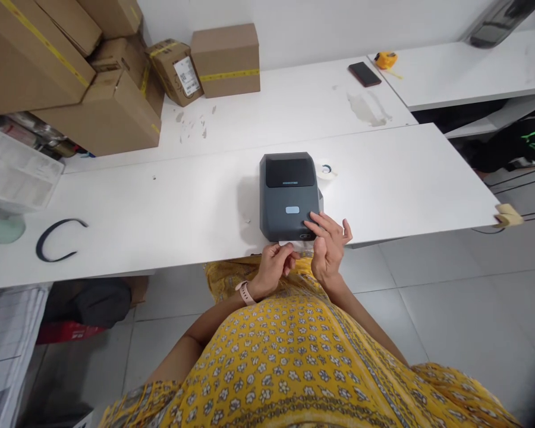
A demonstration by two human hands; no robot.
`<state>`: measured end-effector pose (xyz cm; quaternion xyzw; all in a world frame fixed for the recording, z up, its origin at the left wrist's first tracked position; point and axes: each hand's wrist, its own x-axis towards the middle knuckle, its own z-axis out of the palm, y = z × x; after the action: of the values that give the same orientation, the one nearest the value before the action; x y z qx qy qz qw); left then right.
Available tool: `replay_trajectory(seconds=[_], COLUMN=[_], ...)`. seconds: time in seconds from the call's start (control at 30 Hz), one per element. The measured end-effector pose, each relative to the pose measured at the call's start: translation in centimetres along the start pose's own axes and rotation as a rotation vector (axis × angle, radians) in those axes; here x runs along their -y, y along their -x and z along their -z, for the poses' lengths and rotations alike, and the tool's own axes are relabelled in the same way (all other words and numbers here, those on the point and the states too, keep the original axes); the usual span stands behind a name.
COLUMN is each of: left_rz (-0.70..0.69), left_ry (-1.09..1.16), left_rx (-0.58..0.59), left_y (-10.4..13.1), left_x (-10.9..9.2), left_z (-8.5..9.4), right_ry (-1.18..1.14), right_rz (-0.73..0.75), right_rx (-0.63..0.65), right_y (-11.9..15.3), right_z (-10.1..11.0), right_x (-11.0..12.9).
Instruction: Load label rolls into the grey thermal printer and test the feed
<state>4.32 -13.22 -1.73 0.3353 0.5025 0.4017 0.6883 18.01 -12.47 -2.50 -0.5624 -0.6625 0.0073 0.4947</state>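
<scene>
A dark grey label printer (280,223) sits near the front edge of the white table, its black lid at the back and a light button on top. From its front a small white label (286,243) sticks out. My left hand (273,268) is closed in a pinch at that label, just below the front of the printer. My right hand (330,246) rests its stretched fingertips on the printer's front right corner, with the fingers apart and nothing held. Behind the printer's right side lies a white roll (325,172), partly hidden.
Cardboard boxes (120,113) are stacked at the back left, with two smaller ones beside them. A black headband (42,241) lies at the left. Farther back on the right are a phone (364,74) and a yellow tape measure (386,60). Padding (509,215) covers the table's right corner.
</scene>
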Motion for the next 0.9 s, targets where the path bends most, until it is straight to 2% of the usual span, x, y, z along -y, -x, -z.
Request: replay_trajectory(seconds=[0.13, 0.3, 0.37, 0.43, 0.6, 0.67, 0.77, 0.9], left_rz=[-0.017, -0.035, -0.081, -0.181, -0.604, -0.741, -0.813, -0.787], left_ry=[-0.025, -0.126, -0.161, -0.186, -0.273, -0.334, -0.448, -0.518], left_rx=[-0.002, 0.14, 0.143, 0.028, -0.453, -0.547, -0.477, -0.348], left_y=[-0.2, -0.4, 0.0, 0.6, 0.7, 0.2, -0.5, -0.3], left_x=[0.4, 0.1, -0.1, -0.2, -0.5, -0.7, -1.0, -0.9], left_z=[0.3, 1.7, 2.4, 3.2, 4.8, 5.0, 4.8, 4.4], right_ry=[0.061, 0.11, 0.154, 0.209, 0.252, 0.244, 0.195, 0.102], right_rz=[-0.01, 0.049, 0.079, 0.093, 0.132, 0.145, 0.129, 0.044], right_rx=[0.002, 0.069, 0.129, 0.18, 0.228, 0.236, 0.27, 0.331], right_y=[-0.3, -2.5, -3.4, -4.0, -4.8, -5.1, -4.8, -3.1], right_z=[0.1, 0.3, 0.3, 0.2, 0.0, 0.0, 0.3, 1.4], right_x=[0.2, 1.2, 1.4, 1.5, 1.0, 0.8, 0.6, 0.8])
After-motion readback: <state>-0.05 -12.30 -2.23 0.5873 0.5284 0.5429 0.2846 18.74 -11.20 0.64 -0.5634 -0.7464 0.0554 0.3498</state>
